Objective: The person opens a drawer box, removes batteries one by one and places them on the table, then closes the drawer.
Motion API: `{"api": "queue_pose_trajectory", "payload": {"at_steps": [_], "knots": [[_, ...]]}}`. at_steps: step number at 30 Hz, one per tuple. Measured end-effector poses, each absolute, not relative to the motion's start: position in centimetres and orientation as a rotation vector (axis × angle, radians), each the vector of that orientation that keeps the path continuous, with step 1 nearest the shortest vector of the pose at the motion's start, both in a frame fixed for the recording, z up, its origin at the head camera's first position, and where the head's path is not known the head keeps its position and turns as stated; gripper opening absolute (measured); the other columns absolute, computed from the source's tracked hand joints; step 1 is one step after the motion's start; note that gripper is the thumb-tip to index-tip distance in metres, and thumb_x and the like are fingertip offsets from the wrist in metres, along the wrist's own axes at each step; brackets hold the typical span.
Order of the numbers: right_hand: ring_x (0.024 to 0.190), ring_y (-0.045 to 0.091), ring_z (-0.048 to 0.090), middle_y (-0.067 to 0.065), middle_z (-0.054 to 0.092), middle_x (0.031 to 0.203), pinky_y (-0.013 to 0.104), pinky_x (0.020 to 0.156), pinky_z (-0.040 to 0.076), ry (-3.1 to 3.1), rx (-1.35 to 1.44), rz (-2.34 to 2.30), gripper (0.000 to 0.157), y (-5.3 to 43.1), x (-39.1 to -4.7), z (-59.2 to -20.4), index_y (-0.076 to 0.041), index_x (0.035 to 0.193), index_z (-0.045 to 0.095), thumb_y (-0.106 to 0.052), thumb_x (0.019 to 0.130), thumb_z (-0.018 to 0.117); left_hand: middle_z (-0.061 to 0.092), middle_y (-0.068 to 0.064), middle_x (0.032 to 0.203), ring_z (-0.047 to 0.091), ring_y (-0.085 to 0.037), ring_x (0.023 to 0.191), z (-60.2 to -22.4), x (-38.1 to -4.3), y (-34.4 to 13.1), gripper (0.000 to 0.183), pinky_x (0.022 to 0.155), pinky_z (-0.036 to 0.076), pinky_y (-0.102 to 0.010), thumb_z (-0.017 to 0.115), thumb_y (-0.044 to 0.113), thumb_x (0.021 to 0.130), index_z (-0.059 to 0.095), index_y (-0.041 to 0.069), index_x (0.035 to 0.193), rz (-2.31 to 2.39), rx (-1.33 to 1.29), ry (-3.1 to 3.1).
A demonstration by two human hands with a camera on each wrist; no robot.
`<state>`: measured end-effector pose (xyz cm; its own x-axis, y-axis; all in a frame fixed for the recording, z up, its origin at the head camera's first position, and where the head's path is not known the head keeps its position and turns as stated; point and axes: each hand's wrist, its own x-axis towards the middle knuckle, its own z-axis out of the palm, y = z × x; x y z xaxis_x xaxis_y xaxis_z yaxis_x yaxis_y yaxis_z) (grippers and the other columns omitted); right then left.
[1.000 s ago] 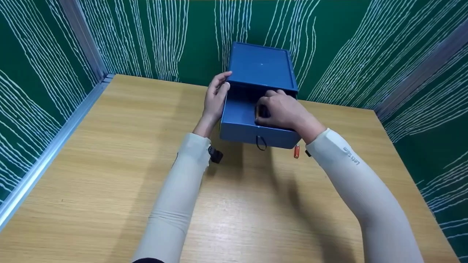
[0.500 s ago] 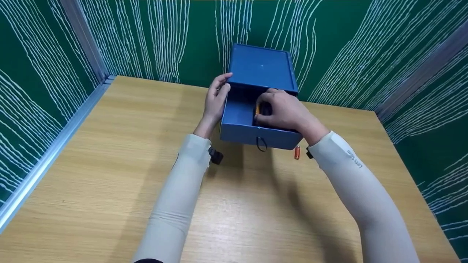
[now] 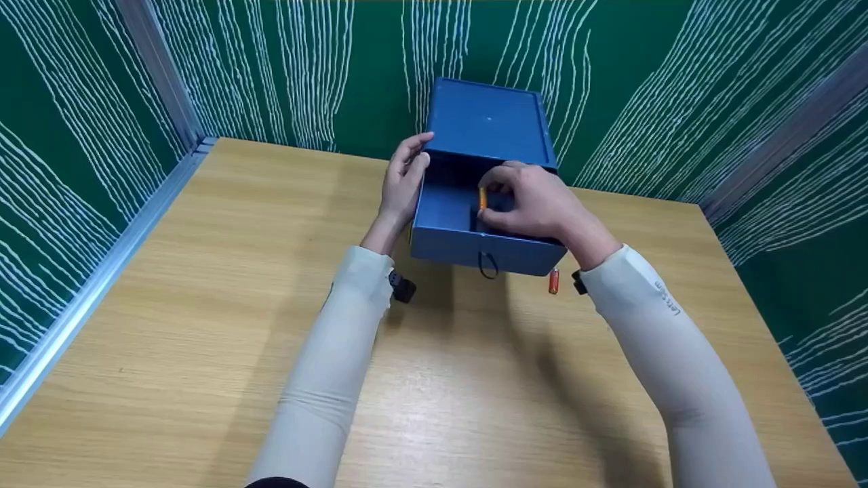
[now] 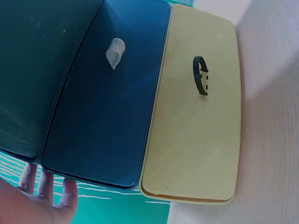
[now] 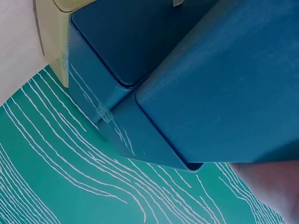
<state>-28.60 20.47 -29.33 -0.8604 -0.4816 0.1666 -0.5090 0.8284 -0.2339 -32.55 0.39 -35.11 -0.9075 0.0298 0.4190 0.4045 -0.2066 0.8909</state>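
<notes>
In the head view a blue drawer unit (image 3: 485,122) stands at the back with its top drawer (image 3: 444,245) pulled out. My right hand (image 3: 539,200) reaches into this drawer and pinches an orange battery (image 3: 483,198) between thumb and fingers. The hand hides the drawer's right part. On the unit's left side rests my left hand (image 3: 401,183), thumb at the front corner and fingers along the wall. Its fingertips also show in the left wrist view, at the edge of the closed blue drawer (image 4: 103,112). The right wrist view shows the pulled-out drawer (image 5: 233,88), its inside hidden.
A red battery (image 3: 554,281) lies on the wooden table (image 3: 271,325), right of the drawer's front. A black loop (image 3: 487,266) hangs from that front. The lowest drawer (image 4: 191,130) is yellow with a black pull. Green walls with white lines enclose the table.
My right hand has risen slightly and shifted right within the drawer, bringing the orange battery into clearer sight between the fingertips. The left hand has kept its place on the unit's side.
</notes>
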Motion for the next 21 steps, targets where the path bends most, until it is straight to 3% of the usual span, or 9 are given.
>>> {"api": "queue_pose_trajectory", "payload": {"at_steps": [21], "knots": [[0.090, 0.016, 0.047, -0.001, 0.053, 0.100, 0.034, 0.078, 0.044, -2.844, 0.801, 0.519, 0.043, 22.0, -28.3, -28.9, -0.019, 0.107, 0.057, -0.046, 0.073, 0.061, 0.044, -0.005, 0.126, 0.040, -0.024, 0.114, -35.1, -32.4, 0.5, 0.034, 0.091, 0.033, -0.026, 0.038, 0.012, 0.090, 0.046, 0.008, 0.123, -2.206, -0.498, -1.833]]}}
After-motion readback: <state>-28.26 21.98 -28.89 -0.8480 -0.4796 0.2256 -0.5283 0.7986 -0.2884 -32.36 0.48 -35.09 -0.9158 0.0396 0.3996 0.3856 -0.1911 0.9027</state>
